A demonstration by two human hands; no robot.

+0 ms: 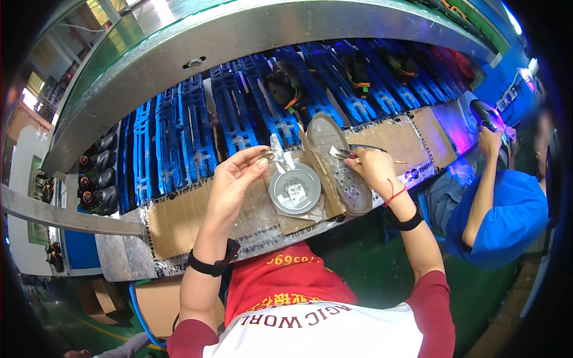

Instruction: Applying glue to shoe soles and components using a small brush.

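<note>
My left hand (239,174) is raised beside a round grey metal dish (276,200) with whitish residue in it. Its thumb and fingertips are pinched together; whatever is between them is too small to make out. My right hand (375,172) is closed on a small dark tool with a bit of red, whose kind I cannot tell. The tool's tip lies over a long grey-brown shoe sole (352,188), next to a small white scrap (334,153). A raised cardboard flap (325,173) stands between dish and sole. Crumpled clear tape (278,150) sits at the dish's far side.
Blue slatted racks (191,128) run behind the cardboard-covered bench (185,224), under a metal beam (250,39). Dark shoes (283,89) rest on the racks, and more shoes (98,179) stand at the left. A co-worker in blue (501,221) handles a shoe on the right.
</note>
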